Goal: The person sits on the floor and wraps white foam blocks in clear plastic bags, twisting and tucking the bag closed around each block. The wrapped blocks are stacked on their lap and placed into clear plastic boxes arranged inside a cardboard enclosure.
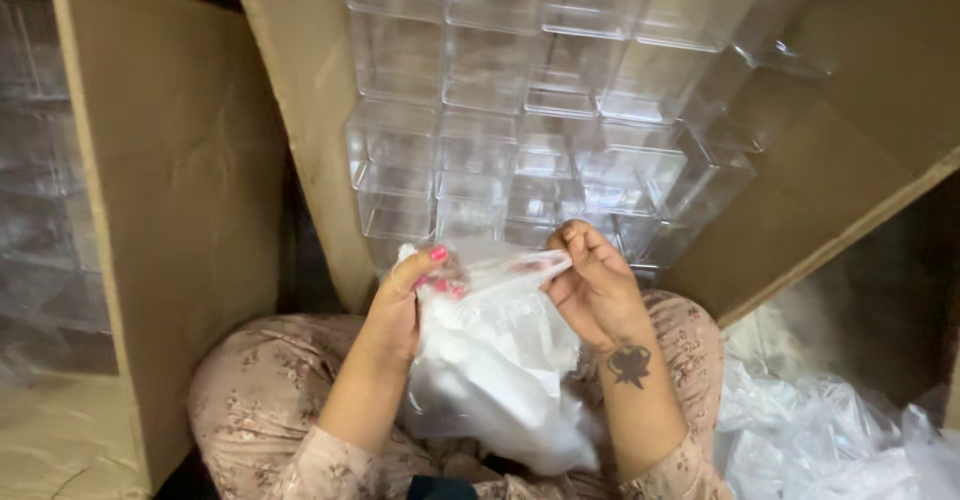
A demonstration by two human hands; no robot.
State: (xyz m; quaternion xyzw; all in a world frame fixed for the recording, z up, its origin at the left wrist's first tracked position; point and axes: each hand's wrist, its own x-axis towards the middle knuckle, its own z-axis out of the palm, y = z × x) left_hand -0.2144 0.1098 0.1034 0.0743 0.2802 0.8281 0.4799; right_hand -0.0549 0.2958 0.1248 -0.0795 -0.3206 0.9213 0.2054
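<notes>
Landmark: the open brown cardboard carton (860,160) stacked with clear square plastic boxes (520,150) is taken as reference for all places.

Thing in hand: a thin, translucent white plastic bag (500,360) is held just below the carton's lower edge, over the lap in floral pink fabric (260,390).

Left hand (405,295): clenched on the bag's upper left edge, film pinched between thumb and fingers; painted pink nails are seen through and above the film.

Right hand (595,280): clenched on the bag's upper right edge, fingers curled over the rim; a dark flower tattoo is noted on the wrist.

Bag mouth: stretched taut between the two grips, nearest the lowest row of boxes; whether it is open cannot be told.

Bag contents: a pale bulk is seen inside, but whether it is a box or only folded film cannot be told.

Stage, as judged: the bag is in hand and being handled at its mouth; work on it appears under way, not finished.

Done, as judged: a heap of crumpled clear plastic film (830,440) lies below and right of the carton.

Left, as judged: many boxes remain stacked in the carton.

Other stock: a second brown cardboard carton (170,190) stands left of the reference carton, more clear boxes showing at its far left.
</notes>
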